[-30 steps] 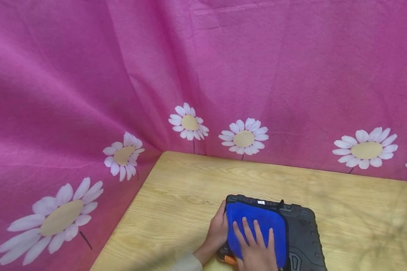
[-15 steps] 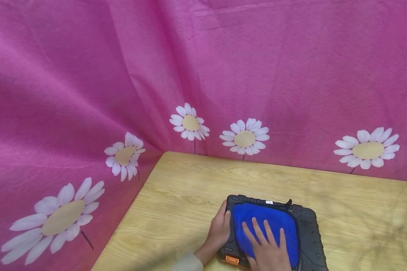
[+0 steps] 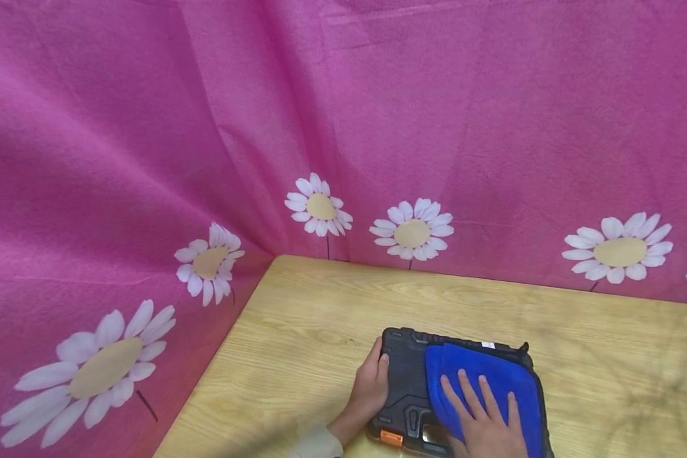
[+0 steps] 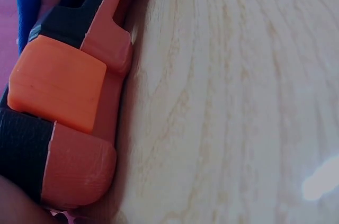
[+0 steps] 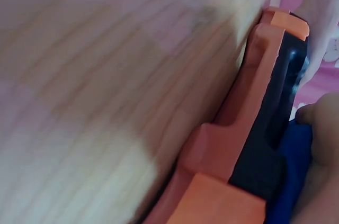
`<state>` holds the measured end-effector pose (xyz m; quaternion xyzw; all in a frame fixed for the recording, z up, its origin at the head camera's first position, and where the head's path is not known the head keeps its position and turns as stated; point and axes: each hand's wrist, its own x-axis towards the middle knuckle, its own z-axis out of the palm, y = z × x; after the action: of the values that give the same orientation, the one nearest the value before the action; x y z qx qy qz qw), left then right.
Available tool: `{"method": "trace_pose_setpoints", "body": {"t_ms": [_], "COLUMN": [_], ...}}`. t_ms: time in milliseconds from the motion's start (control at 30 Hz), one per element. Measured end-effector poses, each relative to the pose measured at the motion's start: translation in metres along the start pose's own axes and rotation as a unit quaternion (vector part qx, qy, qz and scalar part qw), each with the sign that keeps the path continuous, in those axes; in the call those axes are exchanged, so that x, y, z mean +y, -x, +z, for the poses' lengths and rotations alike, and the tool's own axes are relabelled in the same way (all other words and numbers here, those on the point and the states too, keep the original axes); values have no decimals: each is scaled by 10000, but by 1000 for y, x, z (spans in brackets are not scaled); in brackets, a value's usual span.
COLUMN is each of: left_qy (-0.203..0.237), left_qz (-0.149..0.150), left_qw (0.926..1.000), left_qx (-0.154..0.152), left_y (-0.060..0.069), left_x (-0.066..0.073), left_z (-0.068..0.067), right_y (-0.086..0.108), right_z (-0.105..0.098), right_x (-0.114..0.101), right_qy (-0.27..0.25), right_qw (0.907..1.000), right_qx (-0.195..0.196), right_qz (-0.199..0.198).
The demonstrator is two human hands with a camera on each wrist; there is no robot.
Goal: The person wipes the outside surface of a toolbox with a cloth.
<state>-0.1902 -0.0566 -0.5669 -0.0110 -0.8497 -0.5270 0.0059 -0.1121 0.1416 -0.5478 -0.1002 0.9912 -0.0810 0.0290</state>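
A black plastic tool case (image 3: 403, 375) lies flat on the wooden table, with orange latches (image 4: 57, 83) and a reddish-orange lower half (image 5: 212, 150) along its near side. My left hand (image 3: 371, 385) grips the case's left edge. On the right part of the lid lies a folded blue cloth (image 3: 509, 375) with a dark border and a small white tag. My right hand (image 3: 483, 416) presses on the cloth with its fingers straight and spread. Its palm and wrist are partly cut off at the bottom of the head view.
The pale wooden table (image 3: 315, 305) reaches beyond the case on the left, back and right. A pink curtain (image 3: 435, 114) printed with white daisies hangs along its back and left edges.
My right hand has slid the blue cloth rightward over the lid, uncovering the lid's left part and the handle area. My left hand stays at the left edge, almost unmoved.
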Motion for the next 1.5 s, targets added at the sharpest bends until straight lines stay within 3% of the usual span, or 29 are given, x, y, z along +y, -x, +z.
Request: {"method": "trace_pose_setpoints", "body": {"t_ms": [400,767,1100,1500], "left_qy": [14,19,63,48], "left_qz": [-14,-94,-131,-121], "left_qw": [10000,10000,9999,9999], "left_qx": [-47,-20,-8,-8], "left_y": [1,2,2,3], "left_x": [1,5,6,7], "left_z": [0,-4,-1,-2], "right_y": [8,22,21,29], "right_z": [3,16,16,20], "right_x": [25,57,74,82], "right_qy": [56,199,-163,-125], "right_qw": [9999,9967,9988,9986], "right_qx": [-81,782,-53,365], "right_qz": [56,15,464,362]}}
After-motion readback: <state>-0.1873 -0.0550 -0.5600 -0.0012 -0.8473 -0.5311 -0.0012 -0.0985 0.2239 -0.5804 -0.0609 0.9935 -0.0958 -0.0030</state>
